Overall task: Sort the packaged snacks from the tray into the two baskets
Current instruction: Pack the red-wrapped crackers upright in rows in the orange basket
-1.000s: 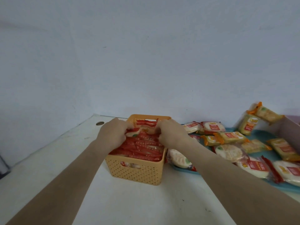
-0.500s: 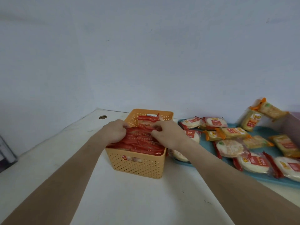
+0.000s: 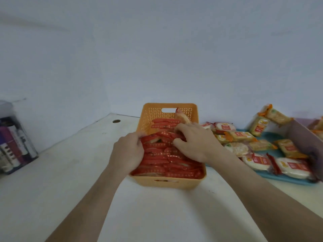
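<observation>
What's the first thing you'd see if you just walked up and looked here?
The orange basket in the middle of the table, stuffed full of red packets, jumps out first. The left hand and right hand both dig into that pile. To the right, more wrapped snacks lie scattered on a blue tray.

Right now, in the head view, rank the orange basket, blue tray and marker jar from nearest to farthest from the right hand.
1. Orange basket: the right hand reaches into it.
2. Blue tray: just right of the hand.
3. Marker jar: far left, by the wall.
</observation>
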Action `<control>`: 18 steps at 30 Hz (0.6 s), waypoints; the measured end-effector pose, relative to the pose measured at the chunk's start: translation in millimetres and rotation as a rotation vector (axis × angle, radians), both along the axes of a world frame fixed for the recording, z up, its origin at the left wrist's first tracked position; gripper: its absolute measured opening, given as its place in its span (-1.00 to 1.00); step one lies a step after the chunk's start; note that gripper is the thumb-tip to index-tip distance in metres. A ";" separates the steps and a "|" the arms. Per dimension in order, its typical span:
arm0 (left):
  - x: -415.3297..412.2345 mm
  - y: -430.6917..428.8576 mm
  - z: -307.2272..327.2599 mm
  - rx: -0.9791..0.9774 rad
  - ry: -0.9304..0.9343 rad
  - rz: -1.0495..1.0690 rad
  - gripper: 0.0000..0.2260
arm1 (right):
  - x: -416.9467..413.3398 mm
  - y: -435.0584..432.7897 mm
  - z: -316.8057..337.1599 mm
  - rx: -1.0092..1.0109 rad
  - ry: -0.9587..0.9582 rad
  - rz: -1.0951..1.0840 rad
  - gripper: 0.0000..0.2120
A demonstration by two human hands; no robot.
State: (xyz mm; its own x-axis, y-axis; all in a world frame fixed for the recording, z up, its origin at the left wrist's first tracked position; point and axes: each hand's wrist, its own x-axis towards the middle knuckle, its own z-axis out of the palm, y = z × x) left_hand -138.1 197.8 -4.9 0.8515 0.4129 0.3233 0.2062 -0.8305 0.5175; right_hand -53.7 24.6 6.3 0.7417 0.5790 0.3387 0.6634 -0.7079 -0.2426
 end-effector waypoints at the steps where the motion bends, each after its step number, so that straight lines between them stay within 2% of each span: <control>1: -3.7 -11.3 -2.9 0.003 -0.023 -0.020 -0.64 | -5.1 -7.4 2.0 -0.096 -0.021 -0.042 -0.65; 5: -11.5 -39.8 -14.8 0.054 -0.083 -0.047 -0.65 | -13.6 -24.4 2.9 -0.307 -0.054 -0.131 -0.50; 10: -11.0 -44.9 -14.6 0.240 -0.037 -0.078 -0.69 | -13.1 -32.2 -7.3 -0.270 -0.002 -0.137 -0.51; 14: 1.5 -36.0 -11.0 0.396 -0.159 -0.294 -0.76 | -20.1 -31.7 -23.3 -0.289 -0.054 -0.122 -0.55; 15: 6.5 -35.8 -9.0 0.426 -0.130 -0.363 -0.76 | -21.0 -32.1 -23.9 -0.292 -0.085 -0.107 -0.57; 18: 23.7 -40.1 -7.3 0.496 0.106 -0.473 -0.78 | -19.1 -33.4 -25.1 -0.267 -0.136 -0.052 -0.61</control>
State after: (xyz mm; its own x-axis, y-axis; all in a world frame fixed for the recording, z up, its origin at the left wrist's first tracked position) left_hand -114.4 157.8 -12.3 0.9410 -0.1861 0.2826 -0.2082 -0.9768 0.0501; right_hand -72.8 -8.8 -18.8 0.7311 0.6231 0.2780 0.6379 -0.7688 0.0456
